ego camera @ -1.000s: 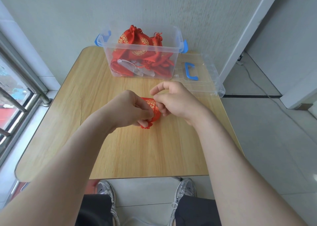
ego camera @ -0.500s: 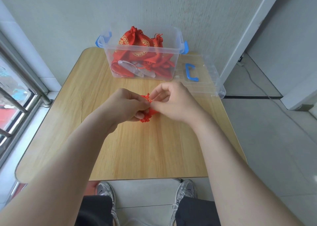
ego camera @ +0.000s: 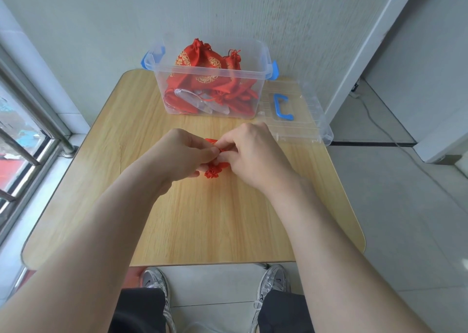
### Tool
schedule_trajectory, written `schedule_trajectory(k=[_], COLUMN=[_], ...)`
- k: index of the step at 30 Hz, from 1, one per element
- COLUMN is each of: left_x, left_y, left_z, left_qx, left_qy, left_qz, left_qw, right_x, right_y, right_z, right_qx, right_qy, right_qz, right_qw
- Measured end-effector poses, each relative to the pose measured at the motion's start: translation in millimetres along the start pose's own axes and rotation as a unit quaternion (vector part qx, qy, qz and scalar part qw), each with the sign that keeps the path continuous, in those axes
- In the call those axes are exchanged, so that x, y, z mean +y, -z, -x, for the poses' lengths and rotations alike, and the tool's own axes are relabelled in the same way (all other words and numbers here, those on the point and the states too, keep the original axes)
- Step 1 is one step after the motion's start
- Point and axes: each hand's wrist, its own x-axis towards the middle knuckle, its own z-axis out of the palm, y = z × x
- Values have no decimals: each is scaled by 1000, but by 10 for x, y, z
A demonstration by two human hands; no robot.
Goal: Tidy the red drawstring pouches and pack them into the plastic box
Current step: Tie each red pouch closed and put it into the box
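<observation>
A small red drawstring pouch (ego camera: 213, 171) is held between both hands just above the middle of the wooden table (ego camera: 222, 218). My left hand (ego camera: 181, 153) pinches it from the left and my right hand (ego camera: 253, 153) from the right, fingertips meeting over it. Most of the pouch is hidden; only its gathered red end and a strip behind the fingers show. The clear plastic box (ego camera: 263, 61) with blue latches stands at the far edge and holds several red pouches (ego camera: 202, 64) with gold patterns.
The box's clear lid (ego camera: 298, 127) with a blue handle lies flat to the right of the box. A wall rises behind the table, a barred window is at the left, and open floor lies to the right. My shoes show under the near edge.
My two hands have closed in together over the pouch, right fingers coming down from a raised pinch. The pouch is now more bunched and more hidden.
</observation>
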Motion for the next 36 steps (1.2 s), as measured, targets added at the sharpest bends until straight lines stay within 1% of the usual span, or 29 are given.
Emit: schedule_trajectory(k=[5, 8, 11, 13, 17, 22, 25, 29, 32, 36], left_x=[-12, -14, 7, 20, 35, 31, -7, -57, -76, -86], left_y=[-57, -85, -101, -124, -149, -182, -207, -209, -191, -178], left_z=[-5, -23, -12, 1, 55, 61, 25, -24, -32, -30], left_qx=[43, 82, 110, 112, 107, 175, 183, 161, 121, 91], left_qy=[6, 28, 32, 17, -60, -159, -186, -204, -213, -224], left_qz=[-1, 42, 76, 62, 19, -83, -123, -143, -156, -176], left_qw=[999, 995, 991, 992, 992, 968, 958, 955, 957, 954], right_x=[9, -4, -10, -19, -37, -38, -16, 36, 39, 45], right_y=[-36, -16, 0, -3, 25, 69, 87, 106, 153, 151], right_z=[-25, -22, -26, -23, -10, -2, -4, 0, 16, -8], right_qx=[-15, -16, -17, -22, -20, -7, -12, -35, -57, -99], right_qy=[7, 9, 3, -11, -39, -107, -144, -216, -246, -285], right_qz=[32, 54, 67, 77, 86, 17, -26, -109, -183, -223], right_qw=[999, 998, 998, 997, 995, 994, 989, 970, 950, 927])
